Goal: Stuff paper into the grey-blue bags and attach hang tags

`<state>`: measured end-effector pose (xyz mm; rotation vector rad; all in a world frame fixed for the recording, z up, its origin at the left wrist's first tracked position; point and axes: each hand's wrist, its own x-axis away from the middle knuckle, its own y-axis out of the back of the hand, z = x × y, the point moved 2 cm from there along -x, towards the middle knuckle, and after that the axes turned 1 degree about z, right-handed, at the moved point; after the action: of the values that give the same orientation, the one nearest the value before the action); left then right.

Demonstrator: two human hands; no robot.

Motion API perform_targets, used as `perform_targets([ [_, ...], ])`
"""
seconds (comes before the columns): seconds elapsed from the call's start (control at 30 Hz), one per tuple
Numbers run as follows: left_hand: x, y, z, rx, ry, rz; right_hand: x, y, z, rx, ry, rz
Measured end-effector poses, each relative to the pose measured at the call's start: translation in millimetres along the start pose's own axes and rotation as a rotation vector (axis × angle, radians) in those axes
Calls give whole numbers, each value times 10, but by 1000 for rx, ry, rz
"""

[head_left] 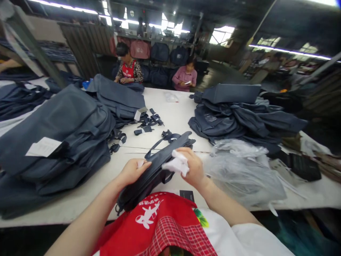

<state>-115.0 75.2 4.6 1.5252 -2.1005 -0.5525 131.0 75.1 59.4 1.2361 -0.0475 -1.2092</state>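
A dark blue-grey bag (160,155) is tilted on the table edge in front of my red apron, its straps and a clip hanging off it. My left hand (135,171) grips its near side, thumb on top and fingers hidden behind the fabric. Wrapped around a crumpled white cloth (176,164), my right hand (194,167) is at the bag's other side. The cloth lies against the dark fabric. Just beyond the bag are several coiled dark straps (149,121) with clips.
A large pile of dark bags (61,131) with a white tag fills the left. More bags (234,113) are heaped at the right, behind clear plastic bags (242,170). Across the white table (170,110) sit two people (129,71), their hands well away from mine.
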Motion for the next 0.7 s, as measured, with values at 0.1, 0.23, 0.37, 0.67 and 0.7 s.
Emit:
perform_targets([
  [0.1,-60,-217,-97,300,56,-15,73,-209,203,-17,269,236],
  [0.23,-188,-126,-59,205,61,-145,183,-459,151,246,50,582],
  [0.37,-427,260,114,-163,88,-337,334,-663,41,346,-176,1082],
  [0.67,-460,157,-56,-569,-100,-285,-510,-1050,27,243,38,880],
  [0.7,-425,119,-84,-632,-112,-300,-598,-1098,33,238,54,857],
])
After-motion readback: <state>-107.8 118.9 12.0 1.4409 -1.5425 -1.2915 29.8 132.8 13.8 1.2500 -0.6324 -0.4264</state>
